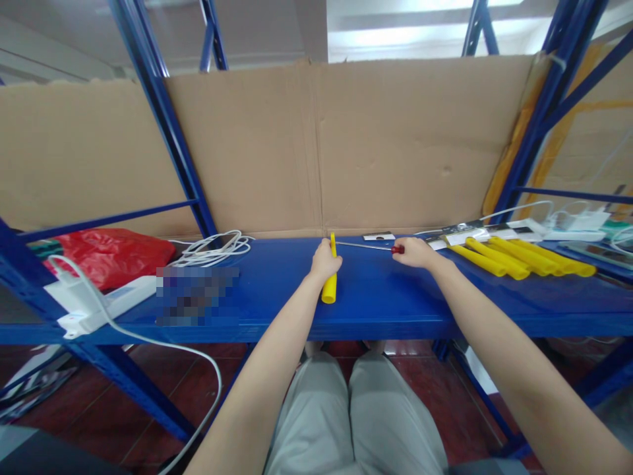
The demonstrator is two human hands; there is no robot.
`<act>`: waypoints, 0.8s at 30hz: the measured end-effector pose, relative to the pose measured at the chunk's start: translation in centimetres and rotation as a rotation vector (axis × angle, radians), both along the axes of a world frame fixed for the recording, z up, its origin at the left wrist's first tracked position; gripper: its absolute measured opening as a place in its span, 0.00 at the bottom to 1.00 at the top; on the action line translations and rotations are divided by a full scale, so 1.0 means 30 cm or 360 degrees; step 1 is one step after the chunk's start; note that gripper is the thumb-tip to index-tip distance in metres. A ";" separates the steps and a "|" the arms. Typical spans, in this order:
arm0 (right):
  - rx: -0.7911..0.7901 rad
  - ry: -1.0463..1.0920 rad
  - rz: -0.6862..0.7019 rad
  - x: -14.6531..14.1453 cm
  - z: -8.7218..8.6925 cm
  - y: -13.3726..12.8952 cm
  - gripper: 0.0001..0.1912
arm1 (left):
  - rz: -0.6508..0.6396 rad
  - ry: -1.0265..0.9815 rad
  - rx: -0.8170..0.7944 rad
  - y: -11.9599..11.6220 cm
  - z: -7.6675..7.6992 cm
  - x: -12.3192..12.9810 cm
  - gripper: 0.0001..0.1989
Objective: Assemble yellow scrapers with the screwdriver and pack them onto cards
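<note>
Near the middle of the blue shelf top, my left hand is closed around a yellow piece with a tube-like lower end and a thin upper part. My right hand is closed on the red handle of a screwdriver. Its long metal shaft points left, and its tip reaches the upper part of the yellow piece beside my left fingers. Whether the tip touches it I cannot tell. Several more yellow pieces lie side by side to the right of my right hand.
A cardboard panel stands behind the shelf between blue posts. On the left are a red plastic bag, a coiled white cable and a white power strip. A small flat item lies at the back; chargers sit far right.
</note>
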State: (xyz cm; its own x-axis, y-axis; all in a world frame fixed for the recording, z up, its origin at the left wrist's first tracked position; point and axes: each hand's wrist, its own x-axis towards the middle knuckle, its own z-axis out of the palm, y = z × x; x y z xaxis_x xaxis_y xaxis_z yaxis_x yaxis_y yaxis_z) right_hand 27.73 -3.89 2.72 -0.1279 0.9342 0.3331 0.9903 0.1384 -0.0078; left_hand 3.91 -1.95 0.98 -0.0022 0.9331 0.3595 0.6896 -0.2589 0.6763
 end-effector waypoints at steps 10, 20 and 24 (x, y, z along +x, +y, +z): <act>-0.0067 0.0053 0.0060 0.023 -0.012 0.024 0.07 | -0.0115 -0.0196 -0.0025 0.039 -0.021 -0.012 0.17; -0.0072 0.0015 0.0020 0.018 -0.003 0.009 0.04 | -0.0296 -0.0346 -0.0200 0.066 -0.011 -0.033 0.19; -0.0062 0.0039 -0.0002 0.019 -0.007 0.012 0.03 | -0.0367 -0.0403 -0.0249 0.075 -0.008 -0.035 0.18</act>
